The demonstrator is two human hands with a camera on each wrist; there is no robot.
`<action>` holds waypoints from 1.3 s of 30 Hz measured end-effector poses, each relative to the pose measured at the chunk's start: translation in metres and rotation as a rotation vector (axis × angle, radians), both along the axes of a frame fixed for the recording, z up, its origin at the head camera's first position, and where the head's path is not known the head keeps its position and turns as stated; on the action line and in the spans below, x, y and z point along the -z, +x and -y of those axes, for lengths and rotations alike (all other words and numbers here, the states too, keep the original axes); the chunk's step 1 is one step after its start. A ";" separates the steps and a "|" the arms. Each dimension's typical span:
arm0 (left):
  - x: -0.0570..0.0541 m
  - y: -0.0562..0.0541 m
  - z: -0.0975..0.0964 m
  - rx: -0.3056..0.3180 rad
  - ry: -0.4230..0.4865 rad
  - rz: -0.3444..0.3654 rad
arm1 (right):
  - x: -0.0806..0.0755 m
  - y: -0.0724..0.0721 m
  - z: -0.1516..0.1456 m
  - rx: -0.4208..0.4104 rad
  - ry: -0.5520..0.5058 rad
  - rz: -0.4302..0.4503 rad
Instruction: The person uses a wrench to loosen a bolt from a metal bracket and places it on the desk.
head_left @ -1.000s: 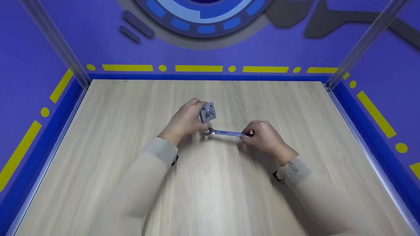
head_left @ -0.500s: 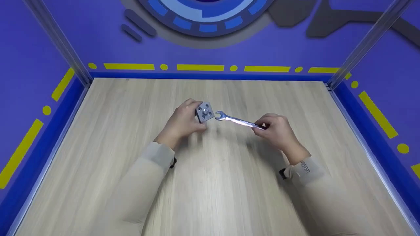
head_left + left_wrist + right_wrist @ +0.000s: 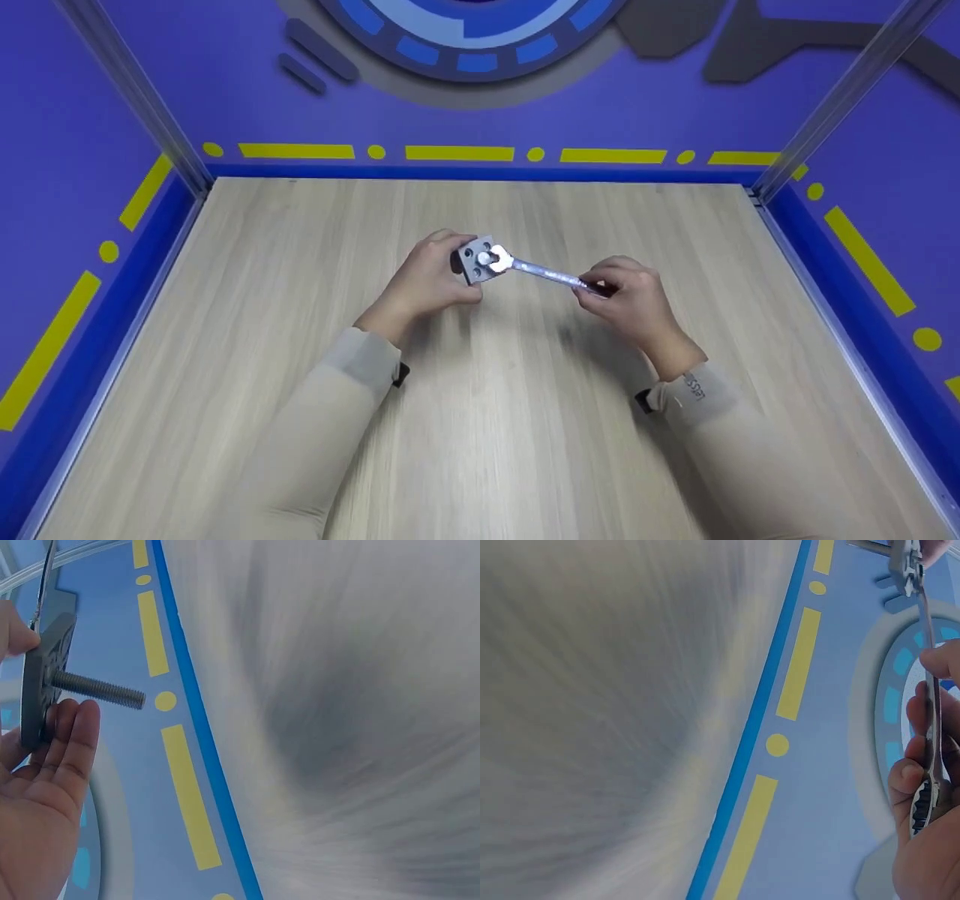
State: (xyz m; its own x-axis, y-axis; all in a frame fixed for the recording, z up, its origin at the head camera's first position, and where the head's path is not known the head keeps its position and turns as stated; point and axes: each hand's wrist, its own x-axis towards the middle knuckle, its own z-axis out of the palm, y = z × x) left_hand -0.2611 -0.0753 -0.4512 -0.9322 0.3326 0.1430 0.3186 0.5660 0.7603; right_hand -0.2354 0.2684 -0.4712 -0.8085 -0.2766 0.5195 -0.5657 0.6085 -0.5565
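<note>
My left hand (image 3: 420,276) grips a small grey square metal plate (image 3: 472,271) by its edges, thumb on the near side. A bolt passes through the plate's middle: its head (image 3: 484,258) faces right, and its threaded shank (image 3: 105,690) sticks out on the other side. My right hand (image 3: 630,304) holds a shiny combination wrench (image 3: 544,273) near its ring end (image 3: 924,804), thumb along the handle. The wrench's open-end jaws overlap the bolt head in the head view. Both hands hold these pieces raised over the wooden table.
The wooden tabletop (image 3: 480,427) spreads below both arms. Blue-purple walls (image 3: 465,124) with yellow markings enclose the back and sides. Metal frame posts (image 3: 139,97) stand at the back corners. Dark straps show at both sleeve cuffs.
The wrench's open end has risen from below the plate beside the left fingers, then moved left onto the bolt head. The plate has shifted only slightly in the left hand's grip.
</note>
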 end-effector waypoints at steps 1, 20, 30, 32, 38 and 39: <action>-0.001 0.000 0.000 0.004 0.006 0.007 | 0.000 0.000 0.000 -0.007 -0.008 -0.015; 0.001 0.004 0.011 0.165 0.168 0.242 | 0.012 0.007 -0.001 -0.068 -0.047 -0.056; -0.002 0.013 0.008 0.112 0.159 0.185 | 0.012 0.012 0.006 -0.077 -0.086 -0.018; 0.001 0.014 0.009 0.081 0.202 0.153 | 0.011 0.014 0.009 -0.074 -0.104 0.007; 0.008 0.018 0.011 0.026 0.329 0.076 | 0.006 0.015 0.017 -0.067 -0.134 0.083; 0.008 0.019 0.011 0.025 0.341 0.065 | 0.005 0.015 0.018 -0.065 -0.129 0.083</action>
